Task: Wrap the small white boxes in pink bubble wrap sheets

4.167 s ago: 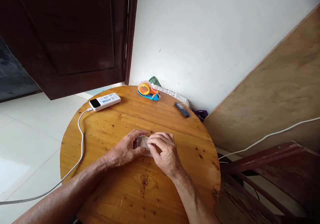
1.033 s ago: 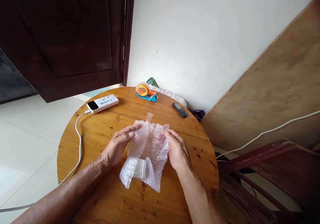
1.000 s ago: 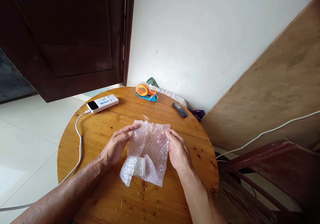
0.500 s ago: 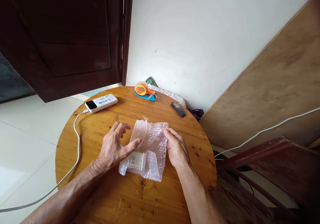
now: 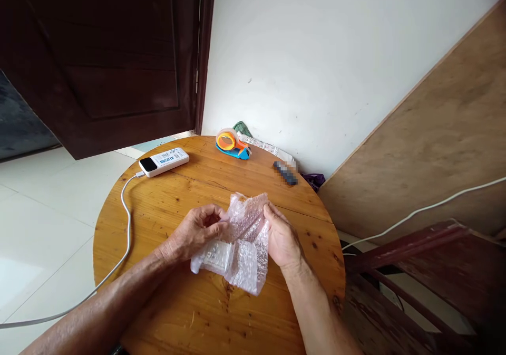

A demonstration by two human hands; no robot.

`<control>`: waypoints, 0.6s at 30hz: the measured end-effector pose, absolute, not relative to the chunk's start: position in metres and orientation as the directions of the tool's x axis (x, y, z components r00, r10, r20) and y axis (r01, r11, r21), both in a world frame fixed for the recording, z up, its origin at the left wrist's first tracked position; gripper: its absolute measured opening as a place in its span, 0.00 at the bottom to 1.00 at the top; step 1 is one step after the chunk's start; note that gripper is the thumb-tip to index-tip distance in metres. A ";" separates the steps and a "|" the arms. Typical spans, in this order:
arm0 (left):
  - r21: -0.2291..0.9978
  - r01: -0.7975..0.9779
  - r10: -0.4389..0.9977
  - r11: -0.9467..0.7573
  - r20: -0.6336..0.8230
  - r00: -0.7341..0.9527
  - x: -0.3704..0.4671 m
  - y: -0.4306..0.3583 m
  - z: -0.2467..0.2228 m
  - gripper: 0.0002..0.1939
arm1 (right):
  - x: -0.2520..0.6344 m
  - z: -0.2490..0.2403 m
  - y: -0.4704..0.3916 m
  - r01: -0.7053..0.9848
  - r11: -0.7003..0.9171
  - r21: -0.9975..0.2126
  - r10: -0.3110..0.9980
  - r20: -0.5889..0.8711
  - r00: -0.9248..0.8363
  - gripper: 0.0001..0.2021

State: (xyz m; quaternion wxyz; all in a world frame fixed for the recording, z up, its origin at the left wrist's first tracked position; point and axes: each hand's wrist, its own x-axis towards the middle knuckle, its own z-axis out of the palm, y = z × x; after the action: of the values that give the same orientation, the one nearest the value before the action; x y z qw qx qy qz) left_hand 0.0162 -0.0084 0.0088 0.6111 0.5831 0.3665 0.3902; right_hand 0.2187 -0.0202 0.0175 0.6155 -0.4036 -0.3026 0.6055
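Observation:
A sheet of clear bubble wrap (image 5: pixel 249 260) lies crumpled over the near middle of the round wooden table, partly lifted. Under its lower left part shows a small flat rectangular item (image 5: pixel 216 253); the plastic blurs it too much to name. My left hand (image 5: pixel 201 231) pinches the wrap's left side between thumb and fingers, just above that item. At the right edge, my right hand (image 5: pixel 282 236) grips the wrap with thumb and fingertips closed.
A white power bank (image 5: pixel 164 162) with a cable (image 5: pixel 128 228) plugged in lies at the table's (image 5: pixel 158 207) left. At the back stands an orange and blue tape dispenser (image 5: pixel 233 144). A dark pixelated object (image 5: pixel 285 173) lies back right. Behind are a wall (image 5: pixel 292 70) and a dark door (image 5: pixel 118 54).
My left hand has closed from spread fingers onto the bubble wrap's left side. The wrap's upper part has folded and crumpled. My right hand keeps its hold on the right edge.

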 end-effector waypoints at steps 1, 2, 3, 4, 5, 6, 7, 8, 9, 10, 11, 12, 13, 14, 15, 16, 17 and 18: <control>0.990 -0.126 0.914 0.066 -0.009 0.406 0.014 -0.006 0.009 0.18 | 0.222 0.016 -0.017 -0.494 -0.029 -0.869 0.982 -0.116 0.148 0.13; 0.977 -0.188 0.932 0.098 -0.025 0.361 0.012 -0.004 0.010 0.18 | 0.225 0.014 -0.015 -0.484 -0.001 -0.875 0.971 -0.117 0.210 0.13; 0.963 -0.239 0.953 0.122 -0.046 0.301 0.009 -0.001 0.010 0.18 | 0.229 0.012 -0.012 -0.470 0.023 -0.882 0.956 -0.117 0.267 0.14; 0.945 -0.291 0.968 0.147 -0.076 0.240 0.007 0.002 0.009 0.18 | 0.232 0.010 -0.010 -0.453 0.043 -0.890 0.941 -0.116 0.317 0.15; 0.924 -0.343 0.976 0.172 -0.111 0.190 0.005 0.005 0.008 0.17 | 0.235 0.009 -0.008 -0.433 0.062 -0.899 0.926 -0.109 0.361 0.15; 0.903 -0.387 0.979 0.187 -0.142 0.143 0.004 0.008 0.006 0.17 | 0.238 0.008 -0.007 -0.411 0.080 -0.908 0.913 -0.099 0.396 0.16; 0.888 -0.416 0.980 0.197 -0.170 0.103 0.003 0.011 0.004 0.17 | 0.239 0.007 -0.006 -0.392 0.089 -0.916 0.906 -0.089 0.413 0.17; 0.880 -0.430 0.979 0.201 -0.190 0.068 0.002 0.013 0.003 0.18 | 0.240 0.006 -0.005 -0.375 0.085 -0.923 0.907 -0.084 0.412 0.18; 0.879 -0.433 0.979 0.198 -0.201 0.040 0.002 0.014 0.001 0.18 | 0.241 0.005 -0.005 -0.361 0.075 -0.930 0.913 -0.082 0.400 0.18; 0.882 -0.428 0.978 0.197 -0.206 0.025 0.003 0.015 0.000 0.19 | 0.241 0.005 -0.005 -0.346 0.060 -0.936 0.921 -0.082 0.382 0.19; 0.886 -0.419 0.978 0.198 -0.210 0.019 0.003 0.015 0.000 0.20 | 0.241 0.006 -0.005 -0.329 0.042 -0.943 0.926 -0.087 0.367 0.19; 0.894 -0.401 0.977 0.202 -0.213 0.017 0.003 0.015 0.001 0.22 | 0.241 0.007 -0.005 -0.310 0.026 -0.950 0.924 -0.095 0.370 0.20; 0.904 -0.377 0.977 0.201 -0.212 0.013 0.003 0.013 0.003 0.25 | 0.241 0.008 -0.005 -0.285 0.016 -0.958 0.913 -0.102 0.394 0.21; 0.917 -0.347 0.979 0.195 -0.206 0.006 0.002 0.012 0.005 0.29 | 0.241 0.010 -0.005 -0.254 0.011 -0.967 0.896 -0.103 0.433 0.22; 0.932 -0.312 0.981 0.183 -0.193 -0.003 0.002 0.011 0.007 0.34 | 0.241 0.011 -0.006 -0.218 0.010 -0.976 0.876 -0.097 0.473 0.23; 0.948 -0.273 0.985 0.163 -0.173 -0.014 0.002 0.009 0.009 0.37 | 0.241 0.013 -0.006 -0.181 0.008 -0.984 0.858 -0.085 0.506 0.23; 0.963 -0.231 0.989 0.137 -0.146 -0.021 0.001 0.008 0.010 0.39 | 0.241 0.015 -0.007 -0.142 0.009 -0.990 0.847 -0.068 0.528 0.23; 0.976 -0.190 0.993 0.109 -0.115 -0.019 0.001 0.008 0.011 0.41 | 0.241 0.017 -0.008 -0.099 0.013 -0.995 0.842 -0.042 0.538 0.22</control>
State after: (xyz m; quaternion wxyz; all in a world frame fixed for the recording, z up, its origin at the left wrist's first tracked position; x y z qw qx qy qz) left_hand 0.0011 0.0076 0.0107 0.5651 0.4138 0.4850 0.5236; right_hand 0.2410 -0.0080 0.0173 0.6407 -0.5987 -0.3101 0.3672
